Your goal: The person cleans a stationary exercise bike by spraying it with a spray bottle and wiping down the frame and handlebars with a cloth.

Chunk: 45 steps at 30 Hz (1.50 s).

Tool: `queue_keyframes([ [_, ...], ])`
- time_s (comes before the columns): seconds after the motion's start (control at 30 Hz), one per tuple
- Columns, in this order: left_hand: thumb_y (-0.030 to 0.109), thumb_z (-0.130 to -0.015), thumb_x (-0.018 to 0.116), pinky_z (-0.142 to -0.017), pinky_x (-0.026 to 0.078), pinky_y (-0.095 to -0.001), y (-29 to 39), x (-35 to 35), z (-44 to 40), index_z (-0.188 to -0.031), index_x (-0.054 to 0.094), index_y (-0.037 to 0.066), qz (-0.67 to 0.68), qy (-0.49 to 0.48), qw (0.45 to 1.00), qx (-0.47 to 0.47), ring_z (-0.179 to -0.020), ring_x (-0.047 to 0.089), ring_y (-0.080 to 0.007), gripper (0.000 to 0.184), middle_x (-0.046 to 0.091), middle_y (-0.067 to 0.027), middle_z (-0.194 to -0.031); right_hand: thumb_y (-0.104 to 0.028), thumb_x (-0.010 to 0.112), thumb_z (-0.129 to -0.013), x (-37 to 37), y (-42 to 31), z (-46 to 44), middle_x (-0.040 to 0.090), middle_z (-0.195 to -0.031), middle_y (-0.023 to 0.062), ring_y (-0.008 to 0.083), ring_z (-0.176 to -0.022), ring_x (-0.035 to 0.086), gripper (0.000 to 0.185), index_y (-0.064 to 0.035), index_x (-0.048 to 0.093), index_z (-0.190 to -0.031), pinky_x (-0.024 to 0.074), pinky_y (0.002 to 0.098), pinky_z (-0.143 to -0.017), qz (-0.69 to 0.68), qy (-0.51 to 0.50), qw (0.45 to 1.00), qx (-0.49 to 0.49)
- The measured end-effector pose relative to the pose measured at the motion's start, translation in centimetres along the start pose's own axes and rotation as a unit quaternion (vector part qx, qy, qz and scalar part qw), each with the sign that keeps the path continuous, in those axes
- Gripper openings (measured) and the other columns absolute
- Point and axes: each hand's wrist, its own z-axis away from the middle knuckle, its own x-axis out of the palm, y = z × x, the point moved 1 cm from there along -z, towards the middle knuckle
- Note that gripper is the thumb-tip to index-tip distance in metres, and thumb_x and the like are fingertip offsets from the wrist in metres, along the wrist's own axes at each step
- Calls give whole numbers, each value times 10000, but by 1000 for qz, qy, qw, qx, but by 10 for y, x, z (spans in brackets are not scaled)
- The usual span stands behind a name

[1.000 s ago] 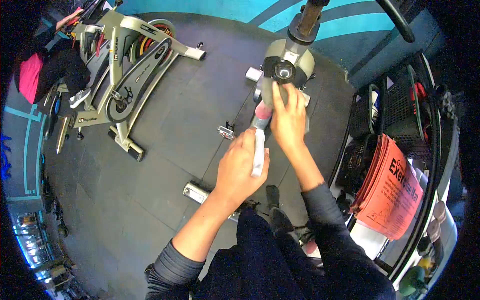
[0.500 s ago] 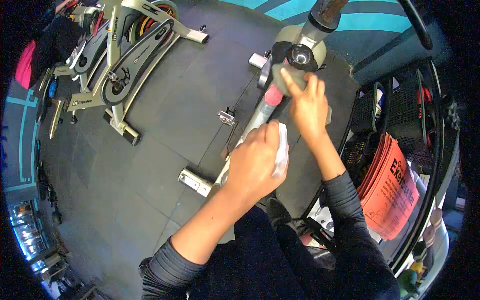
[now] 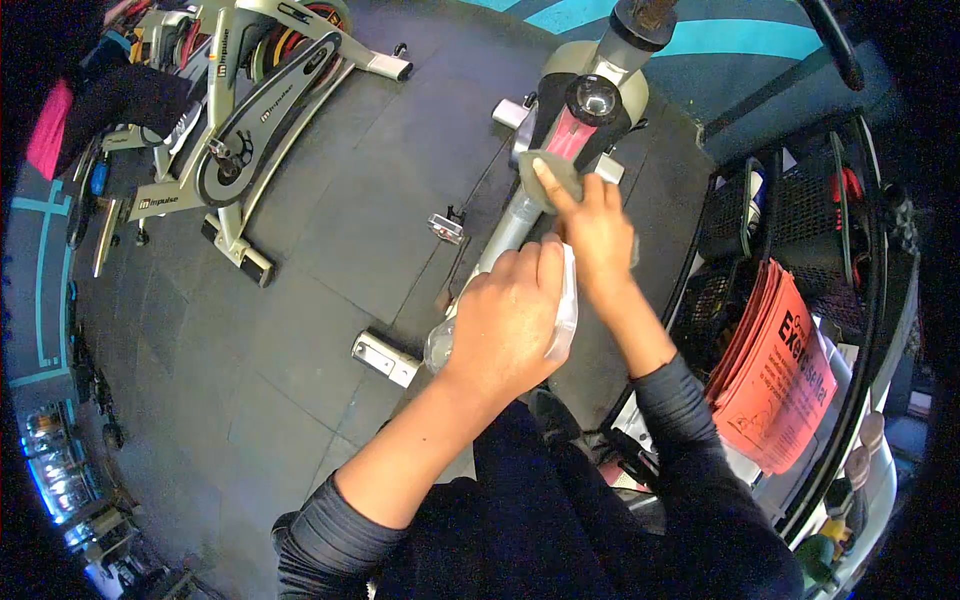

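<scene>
My left hand (image 3: 505, 320) is wrapped round what looks like a spray bottle (image 3: 566, 305). Its white part shows beside my fingers, and a clear rounded end pokes out past the wrist. Most of the bottle is hidden by the hand. My right hand (image 3: 602, 245) presses a grey-green cloth (image 3: 545, 180) onto the slanted frame tube of an exercise bike (image 3: 513, 225), index finger stretched along the cloth. A pink-red section (image 3: 572, 135) of the tube shows just above the cloth, below a shiny round knob (image 3: 592, 98).
Another exercise bike (image 3: 265, 120) stands at the upper left, with a person's dark-clothed leg (image 3: 130, 100) beyond it. On the right, a black rack holds mesh baskets (image 3: 810, 215) and orange "Exercise Mat" sheets (image 3: 775, 375). A blue-striped wall (image 3: 730, 45) lies behind.
My right hand has slid the cloth down the tube towards me, uncovering more of the pink-red section. My left hand keeps its grip on the bottle, whose clear end now shows.
</scene>
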Motion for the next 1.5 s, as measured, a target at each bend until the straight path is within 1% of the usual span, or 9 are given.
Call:
queue_keyframes([
  [0.17, 146, -778, 609, -683, 505, -423, 2, 2, 0, -1100, 453, -33, 6, -12, 1000, -5, -805, 592, -368, 400, 577, -183, -915, -57, 562, -753, -13, 35, -44, 508, -923, 118, 308, -853, 531, 605, -365, 516, -1272, 531, 389, -622, 32, 100, 994, -26],
  [0.23, 147, -778, 609, -680, 503, -425, 2, 3, 0, -1081, 456, -30, 11, 10, 1000, 1, -798, 593, -367, 383, 580, -188, -902, -37, 569, -743, -10, 28, -39, 548, -1041, 156, 342, -890, 563, 696, -385, 442, -1332, 536, 424, -684, 26, 74, 997, -9],
  [0.33, 143, -778, 610, -680, 501, -427, 3, 3, 0, -1048, 459, -26, 5, 6, 1000, 1, -794, 593, -368, 352, 581, -193, -891, -77, 584, -747, 2, 15, -25, 586, -902, 191, 363, -753, 622, 780, -399, 311, -1403, 526, 462, -651, -64, -4, 995, 81],
  [0.57, 143, -777, 612, -683, 501, -423, 2, 7, 2, -1021, 460, -23, -8, -8, 1000, 8, -786, 591, -367, 332, 581, -192, -880, -111, 634, -719, 14, -1, 15, 545, -793, 153, 307, -666, 621, 772, -387, 359, -1386, 532, 416, -514, -104, -40, 994, -8],
  [0.73, 136, -774, 625, -689, 496, -422, 4, 9, 8, -1095, 457, -31, -9, -12, 1000, -3, -794, 591, -375, 399, 588, -208, -893, -111, 534, -803, -5, 31, -22, 548, -762, 120, 293, -640, 617, 610, -390, 426, -1335, 511, 409, -468, -15, -1, 999, -36],
  [0.9, 74, -788, 610, -709, 490, -383, 11, 8, 13, -1160, 463, -5, 82, 66, 994, 0, -814, 606, -358, 408, 598, -208, -909, -127, 582, -768, -6, 30, -34, 582, -836, 180, 343, -665, 628, 707, -421, 357, -1371, 535, 448, -572, -43, 9, 999, 27],
  [1.03, 70, -837, 602, -721, 455, -262, 8, 11, 15, -1165, 501, 17, 371, 98, 910, -159, -777, 545, -112, 347, 581, -58, -912, -108, 605, -744, 5, 16, -8, 593, -874, 177, 340, -682, 636, 774, -405, 314, -1398, 547, 438, -584, -90, -52, 995, -2],
  [1.2, 68, -840, 600, -767, 444, -255, 14, 22, 20, -1200, 479, 1, 516, 120, 809, -255, -853, 548, -106, 386, 572, -64, -907, -124, 612, -748, 0, 28, -12, 558, -778, 112, 274, -617, 619, 683, -409, 422, -1339, 536, 396, -486, -45, -14, 995, -89],
  [1.5, 45, -857, 579, -815, 451, -276, 18, 15, 16, -1220, 483, 9, 372, 51, 919, -122, -911, 561, -142, 377, 541, -80, -999, -91, 586, -742, -1, 16, -20, 578, -822, 189, 385, -658, 615, 749, -394, 348, -1384, 524, 471, -611, -136, 1, 989, 58],
])
